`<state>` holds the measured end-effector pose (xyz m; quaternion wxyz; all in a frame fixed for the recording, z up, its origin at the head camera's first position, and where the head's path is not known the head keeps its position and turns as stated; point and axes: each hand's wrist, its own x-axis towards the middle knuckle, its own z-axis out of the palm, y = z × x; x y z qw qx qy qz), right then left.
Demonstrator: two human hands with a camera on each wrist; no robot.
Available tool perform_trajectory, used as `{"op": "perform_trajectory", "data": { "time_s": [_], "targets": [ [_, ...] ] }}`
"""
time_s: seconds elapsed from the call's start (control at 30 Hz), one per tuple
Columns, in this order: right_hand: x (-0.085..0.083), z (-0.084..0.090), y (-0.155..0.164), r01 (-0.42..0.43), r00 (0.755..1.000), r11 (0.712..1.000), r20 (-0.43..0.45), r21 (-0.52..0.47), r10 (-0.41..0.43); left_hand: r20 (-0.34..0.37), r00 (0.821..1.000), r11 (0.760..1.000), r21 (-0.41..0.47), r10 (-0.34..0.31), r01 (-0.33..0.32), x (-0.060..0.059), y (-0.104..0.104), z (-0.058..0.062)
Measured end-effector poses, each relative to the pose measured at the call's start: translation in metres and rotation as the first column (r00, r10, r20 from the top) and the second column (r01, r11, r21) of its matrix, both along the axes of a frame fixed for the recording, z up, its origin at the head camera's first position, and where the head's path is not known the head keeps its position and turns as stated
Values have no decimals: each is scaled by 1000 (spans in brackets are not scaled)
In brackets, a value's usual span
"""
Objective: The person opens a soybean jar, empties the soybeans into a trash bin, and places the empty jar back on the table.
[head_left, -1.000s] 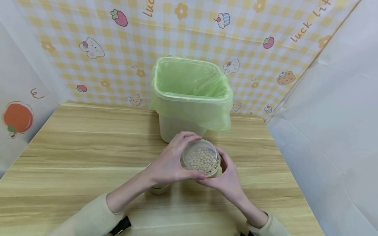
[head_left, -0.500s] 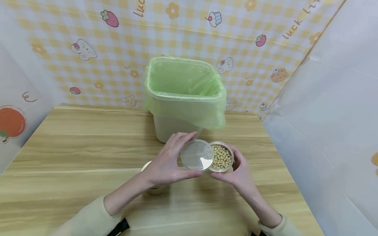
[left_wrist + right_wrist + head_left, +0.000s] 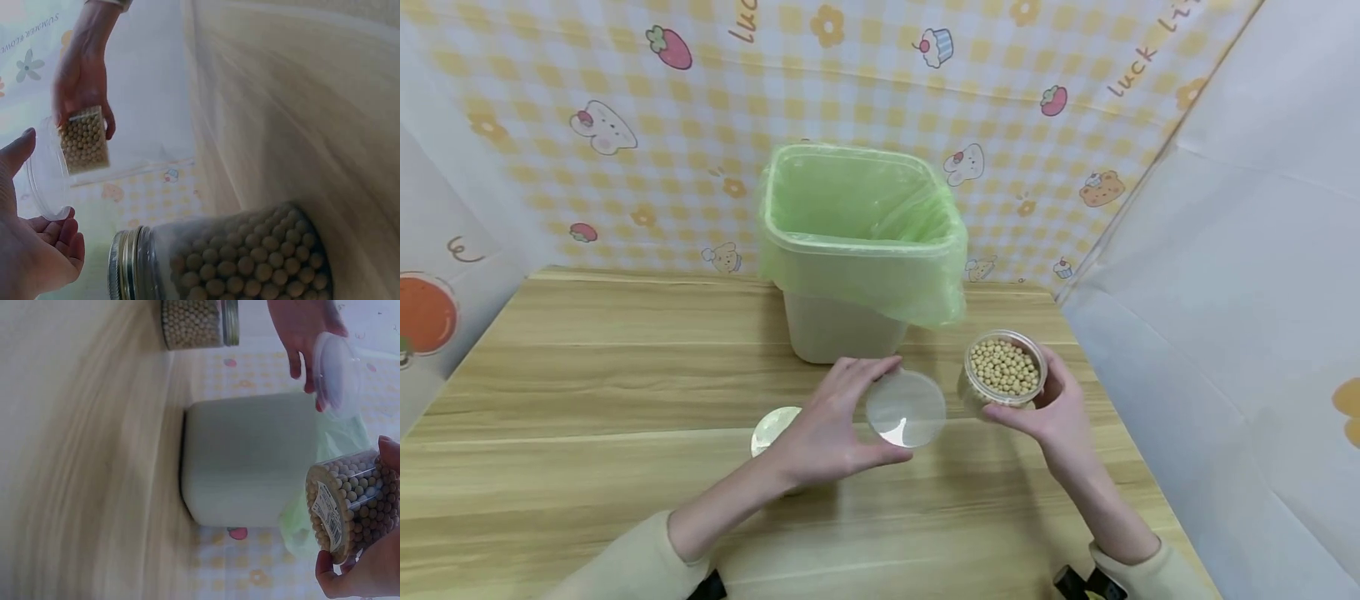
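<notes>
My left hand (image 3: 842, 421) holds a round clear plastic lid (image 3: 906, 410) between thumb and fingers, just in front of the bin. To the right, my right hand (image 3: 1052, 408) grips a small clear jar (image 3: 1004, 367) filled with pale round beans; its top is uncovered. A white label (image 3: 327, 515) shows on the jar's bottom in the right wrist view. Under my left forearm stands a larger jar (image 3: 244, 259) of similar beans with a metallic screw lid (image 3: 128, 265), partly hidden by the arm in the head view.
Behind the hands stands a pale bin (image 3: 842, 325) lined with a green plastic bag (image 3: 865, 267) folded over its rim. A wooden table (image 3: 625, 358) carries everything. A checked cloth (image 3: 700, 125) backs it, and a white sheet (image 3: 1210, 333) hangs on the right.
The lid has come off the small jar. My right hand has carried the jar to the right, away from the lid, while my left hand keeps the lid in nearly the same place.
</notes>
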<state>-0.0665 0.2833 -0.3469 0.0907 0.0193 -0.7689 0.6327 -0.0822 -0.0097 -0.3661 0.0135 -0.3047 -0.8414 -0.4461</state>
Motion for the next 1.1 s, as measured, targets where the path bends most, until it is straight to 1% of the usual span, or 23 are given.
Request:
{"op": "perform_trajectory", "data": {
  "time_s": [0.13,0.23,0.37,0.53,0.67,0.87,0.97,1.1],
  "targets": [
    [-3,11,5,10,1000,1000,-20,-8,-10,-26,1000,999,-29,-17,16,7,7,-7],
    [-6,19,7,12,999,1000,-46,-21,-13,-35,999,998,-61,-29,26,13,12,-15],
    [-10,29,8,12,997,999,-71,-38,-15,-23,999,991,-127,-37,34,20,18,-28],
    [-16,39,5,18,996,998,-89,-62,-23,5,999,975,-216,-44,44,27,24,-45],
    [-21,45,3,10,994,997,-108,-75,-18,23,998,958,-280,-55,59,28,28,-57],
    [-27,54,-1,-21,991,995,-132,-95,8,45,995,929,-357,-84,95,29,30,-69],
    [-31,60,-4,-17,991,995,-137,-98,4,59,994,910,-400,-90,106,29,32,-73],
    [-39,69,-9,-11,987,994,-159,-105,-6,50,995,887,-451,-85,99,30,34,-76]
  ]
}}
